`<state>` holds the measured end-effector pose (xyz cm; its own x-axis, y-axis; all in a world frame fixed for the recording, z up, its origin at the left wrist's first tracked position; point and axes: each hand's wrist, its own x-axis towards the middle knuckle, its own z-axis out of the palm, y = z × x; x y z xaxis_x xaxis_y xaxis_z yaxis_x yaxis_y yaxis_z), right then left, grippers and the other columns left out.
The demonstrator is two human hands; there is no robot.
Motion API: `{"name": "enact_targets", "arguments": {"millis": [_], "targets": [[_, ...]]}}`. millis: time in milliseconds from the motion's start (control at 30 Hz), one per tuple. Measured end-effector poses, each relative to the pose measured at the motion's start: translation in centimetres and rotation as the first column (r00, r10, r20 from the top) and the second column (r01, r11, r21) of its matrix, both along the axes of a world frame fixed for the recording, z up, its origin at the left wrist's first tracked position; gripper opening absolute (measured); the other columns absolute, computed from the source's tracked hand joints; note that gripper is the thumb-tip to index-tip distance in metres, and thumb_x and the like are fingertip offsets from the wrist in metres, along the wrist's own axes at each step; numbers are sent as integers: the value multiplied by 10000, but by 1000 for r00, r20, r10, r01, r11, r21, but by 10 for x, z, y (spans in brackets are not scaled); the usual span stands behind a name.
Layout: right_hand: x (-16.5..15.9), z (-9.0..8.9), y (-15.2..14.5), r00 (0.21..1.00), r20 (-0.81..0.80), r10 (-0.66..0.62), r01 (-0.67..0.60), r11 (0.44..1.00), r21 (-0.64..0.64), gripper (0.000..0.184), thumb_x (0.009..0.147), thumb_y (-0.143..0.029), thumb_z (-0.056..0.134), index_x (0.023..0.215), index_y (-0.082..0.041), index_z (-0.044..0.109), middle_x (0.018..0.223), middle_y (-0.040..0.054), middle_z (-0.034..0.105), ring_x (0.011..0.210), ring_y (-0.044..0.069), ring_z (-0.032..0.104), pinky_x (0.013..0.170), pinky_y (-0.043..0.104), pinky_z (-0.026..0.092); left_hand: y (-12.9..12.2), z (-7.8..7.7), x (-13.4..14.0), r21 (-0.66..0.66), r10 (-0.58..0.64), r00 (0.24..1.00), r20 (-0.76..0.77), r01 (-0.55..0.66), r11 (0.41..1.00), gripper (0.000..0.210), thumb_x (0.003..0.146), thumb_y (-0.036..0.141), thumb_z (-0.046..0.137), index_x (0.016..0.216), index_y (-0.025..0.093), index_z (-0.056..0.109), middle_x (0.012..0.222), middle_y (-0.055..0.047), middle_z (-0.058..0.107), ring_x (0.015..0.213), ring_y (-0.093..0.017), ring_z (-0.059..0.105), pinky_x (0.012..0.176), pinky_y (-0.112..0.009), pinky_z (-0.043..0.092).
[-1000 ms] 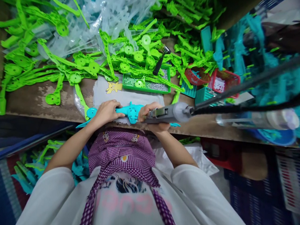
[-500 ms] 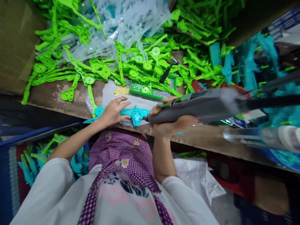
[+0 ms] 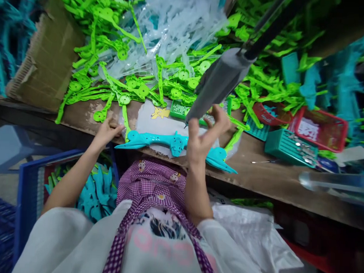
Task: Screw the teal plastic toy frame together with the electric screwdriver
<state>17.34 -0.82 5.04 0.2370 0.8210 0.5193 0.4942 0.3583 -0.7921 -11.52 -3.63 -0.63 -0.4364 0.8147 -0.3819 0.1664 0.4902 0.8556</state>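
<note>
Teal part [image 3: 176,145] lies across pale cloth [image 3: 145,121] on counter [image 3: 247,154].
Right hand [image 3: 206,132] spread beside grey driver [image 3: 218,84]; left hand [image 3: 107,132] near lime part [image 3: 125,116], can't tell if pinching.

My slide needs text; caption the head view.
Left hand beside, right hand over, a turquoise part on the bench.

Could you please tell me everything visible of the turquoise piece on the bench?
The turquoise piece is long and glossy, apparently plastic, with a head-like part bearing small dark spots midway and a pointed tip at each end. It lies across the pale cloth, along the front edge of the bench, both ends reaching past the cloth. The right hand hides a stretch of it; whether they touch is unclear.
</note>
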Motion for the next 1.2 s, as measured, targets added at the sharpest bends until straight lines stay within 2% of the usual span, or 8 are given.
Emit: {"name": "enact_targets", "arguments": {"millis": [67, 133, 200, 267, 633, 900, 1100, 1200], "targets": [[-1, -23, -29, 955, 279, 105, -93, 994, -54, 681, 857, -610, 546, 1408, -228, 425, 1318, 162, 510, 1271, 316, 491, 1011, 525, 462, 3, 3, 5, -21, 17, 999, 44, -16, 1000, 677, 704, 218, 800, 1287, 150, 463, 831, 3, 623, 639, -111, 627, 622, -265, 564], [-8, -46, -48, 791, 512, 335, -270, 942, -200, 671, 844, -557, 608, 1413, -233, 458, 1368, 164, 516, 1309, 329, 464, 1053, 533, 413, 4, 5, 9, -6, 32, 995, 95, -32, 999, 593, 664, 185, 818, 1179, 147, 526, 809, 15, 621, 660, -112, 636, 663, -277, 577], [-16, -64, -53, 647, 620, 444, -299, 895, -330, 592, 874, -450, 616, 1407, -225, 491, 1412, 153, 531, 1325, 328, 457, 1084, 530, 358, 4, 4, 12, 6, 36, 982, 186, -38, 999, 495, 633, 174, 830, 1048, 136, 563, 796, 15, 626, 671, -114, 644, 701, -290, 584], [-20, -73, -47, 609, 650, 455, -253, 888, -384, 519, 905, -361, 593, 1394, -207, 518, 1399, 137, 572, 1301, 313, 485, 1072, 501, 341, 1, 4, 15, 4, 40, 955, 294, -43, 999, 430, 610, 171, 839, 939, 128, 565, 784, 9, 635, 674, -111, 649, 717, -282, 580], [-8, -85, -34, 692, 692, 206, -156, 979, -135, 428, 936, -421, 547, 1322, -245, 603, 1270, 67, 686, 1184, 238, 574, 971, 393, 325, 11, 25, 24, -38, -170, 763, 623, 246, 969, 332, 688, 226, 724, 967, 179, 550, 908, -49, 718, 774, -176, 687, 702, -303, 574], [-1, -77, -24, 729, 681, 75, -66, 997, -39, 417, 927, -443, 559, 1301, -269, 622, 1258, 61, 694, 1181, 241, 598, 974, 416, 355, 24, 48, 38, 173, -365, 848, 385, 323, 931, 565, 629, 228, 768, 1143, 194, 535, 1052, -38, 686, 897, -186, 675, 693, -249, 557], [6, -77, -24, 744, 629, 226, -132, 972, -193, 425, 923, -436, 564, 1298, -244, 617, 1267, 97, 684, 1193, 273, 598, 990, 481, 397, 27, 18, 59, 220, -248, 857, 451, 162, 962, 595, 552, 260, 877, 1044, 181, 552, 974, -68, 702, 974, -250, 669, 745, -302, 576], [25, -51, -1, 823, 455, 341, -278, 939, -201, 494, 899, -521, 564, 1308, -246, 590, 1265, 95, 677, 1199, 268, 596, 1009, 507, 432, 28, 0, 59, 144, -196, 836, 512, 141, 979, 616, 516, 247, 887, 1029, 182, 551, 924, -57, 700, 855, -223, 681, 652, -288, 571]]}}
